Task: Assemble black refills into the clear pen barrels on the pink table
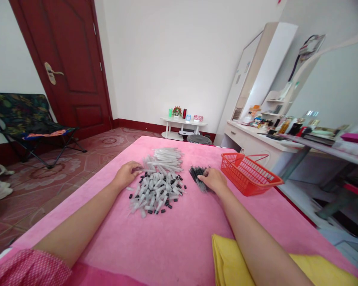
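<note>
A heap of clear pen caps and small black plugs lies on the pink-covered table. Behind it is a stack of translucent white pen barrels. My left hand is at the left side of the two piles, thumb and fingers pinched on the end of a pen barrel. To the right lies a bundle of thin dark pen refills. My right hand reaches over its right side, with thumb and fingers closed on the refills; exactly how many it grips is hidden.
A red plastic basket stands right of my right hand. A folded yellow cloth lies under my right forearm. The pink cover spans the table. Beyond are a low white stand, a folding chair and a cluttered dresser.
</note>
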The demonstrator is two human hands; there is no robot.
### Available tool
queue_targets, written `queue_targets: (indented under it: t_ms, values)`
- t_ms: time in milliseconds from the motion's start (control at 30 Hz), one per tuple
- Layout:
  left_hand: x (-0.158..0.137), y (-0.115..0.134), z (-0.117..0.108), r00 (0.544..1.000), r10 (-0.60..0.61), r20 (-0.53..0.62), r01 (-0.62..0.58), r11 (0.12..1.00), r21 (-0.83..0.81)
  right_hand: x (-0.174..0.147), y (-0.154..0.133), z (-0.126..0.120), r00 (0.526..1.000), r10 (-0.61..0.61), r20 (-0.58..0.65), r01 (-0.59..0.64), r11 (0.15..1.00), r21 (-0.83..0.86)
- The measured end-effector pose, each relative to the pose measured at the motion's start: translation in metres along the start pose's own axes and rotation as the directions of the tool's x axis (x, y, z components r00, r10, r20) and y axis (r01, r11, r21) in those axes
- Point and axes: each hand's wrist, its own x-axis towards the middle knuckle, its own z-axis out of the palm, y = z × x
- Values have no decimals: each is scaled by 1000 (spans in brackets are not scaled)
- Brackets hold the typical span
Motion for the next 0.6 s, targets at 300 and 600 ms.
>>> queue_targets:
  t_ms: [300, 600]
  values:
    - [-2, 10, -8, 990, -33, -137, 30, 999, -29, -10, -10, -9, 995, 40, 88, -26, 988, -153]
    - [12, 78, 2, 904, -320, -283, 132, 839, -528, -12, -20, -9, 994, 52, 101, -28, 974, -225]
